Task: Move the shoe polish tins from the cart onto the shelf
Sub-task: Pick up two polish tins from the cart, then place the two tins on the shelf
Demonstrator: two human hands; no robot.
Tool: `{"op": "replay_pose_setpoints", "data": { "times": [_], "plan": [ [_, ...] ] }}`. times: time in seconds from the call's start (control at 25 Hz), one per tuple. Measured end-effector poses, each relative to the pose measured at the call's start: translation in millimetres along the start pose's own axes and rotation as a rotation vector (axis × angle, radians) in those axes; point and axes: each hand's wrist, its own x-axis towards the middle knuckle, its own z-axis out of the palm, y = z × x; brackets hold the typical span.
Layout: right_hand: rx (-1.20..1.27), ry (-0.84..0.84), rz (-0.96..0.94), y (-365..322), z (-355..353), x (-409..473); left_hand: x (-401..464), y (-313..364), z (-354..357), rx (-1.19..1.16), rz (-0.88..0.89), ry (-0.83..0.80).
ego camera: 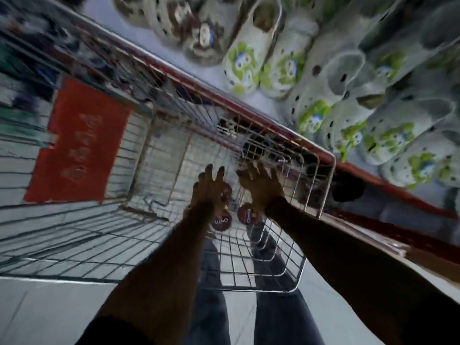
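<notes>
The view is blurred. Both my arms reach down into a wire cart. Three round dark red shoe polish tins lie on the cart's floor. One tin sits right against the thumb side of my left hand, whose fingers are spread. I cannot tell whether that hand grips it. A second tin lies beside my left wrist. The third tin lies under my right wrist. My right hand hovers with fingers apart near the cart's right wall, nothing in it.
A red-edged shelf runs diagonally just right of the cart, stacked with pale clogs bearing green figures. Dark shapes show through the cart's mesh near the shelf. A red panel hangs on the cart's left wall. My legs and tiled floor show below.
</notes>
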Motion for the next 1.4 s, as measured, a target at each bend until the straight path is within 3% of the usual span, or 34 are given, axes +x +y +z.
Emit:
{"op": "replay_pose_setpoints", "data": {
  "times": [0.28, 0.4, 0.6, 1.0, 1.24, 1.4],
  "plan": [
    [-0.116, 0.000, -0.104, 9.0, 13.6, 41.0, 17.6, 5.8, 47.6, 0.074, -0.082, -0.078],
    [-0.071, 0.033, -0.060, 12.5, 0.1, 32.5, 6.9, 0.5, 24.2, 0.061, -0.091, -0.056],
    [0.111, 0.138, -0.039, -23.3, -72.1, -12.5, -42.5, -12.9, -71.6, 0.018, -0.029, 0.152],
    [0.282, 0.836, -0.106, -93.3, -237.6, -119.4, -128.4, -14.9, -264.6, -0.218, 0.222, 0.851],
    [0.326, 1.155, -0.003, -46.5, -313.6, -209.5, -163.1, 69.0, -346.7, -0.255, 0.522, 0.959],
    [0.342, 1.307, 0.140, 10.8, -354.5, -259.1, -171.3, 150.9, -382.7, -0.307, 0.690, 0.946]
  ]
}}
